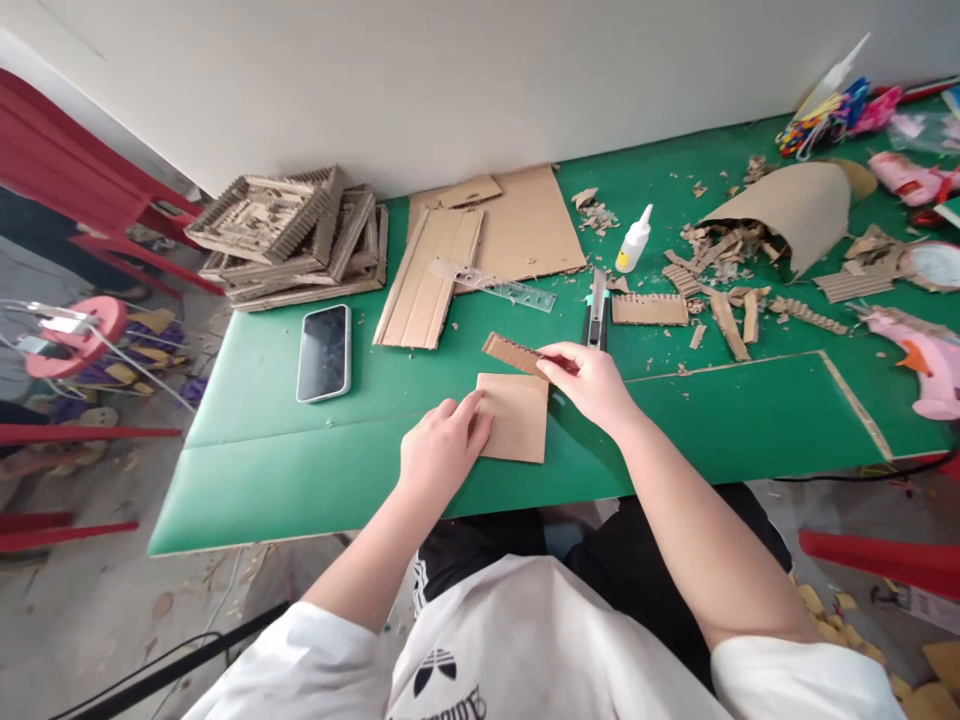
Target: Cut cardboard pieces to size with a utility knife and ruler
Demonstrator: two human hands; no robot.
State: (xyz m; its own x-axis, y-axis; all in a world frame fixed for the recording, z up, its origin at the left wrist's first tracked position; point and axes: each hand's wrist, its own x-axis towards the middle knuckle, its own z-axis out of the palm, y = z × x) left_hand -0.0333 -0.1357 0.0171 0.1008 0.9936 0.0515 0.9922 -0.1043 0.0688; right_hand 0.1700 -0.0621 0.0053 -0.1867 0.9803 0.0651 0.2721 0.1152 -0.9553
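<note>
In the head view, my right hand [589,382] pinches the right end of a narrow corrugated cardboard strip [511,354]. The strip is held just above the far edge of a square cardboard piece [517,425]. My left hand [444,440] grips the left edge of that square, its fingertips partly curled over it. Beyond my right hand lies a utility knife [597,312], with another short cardboard strip [649,310] to its right. A clear ruler [499,284] rests partly on a ridged cardboard panel [431,275].
A phone [324,353] lies on the green table [262,475] at left, near stacked cardboard frames [292,235]. A white glue bottle [634,240] stands behind the knife. Cardboard scraps [727,250] and a pink glue gun [919,360] occupy the right. A wall [480,80] borders the back.
</note>
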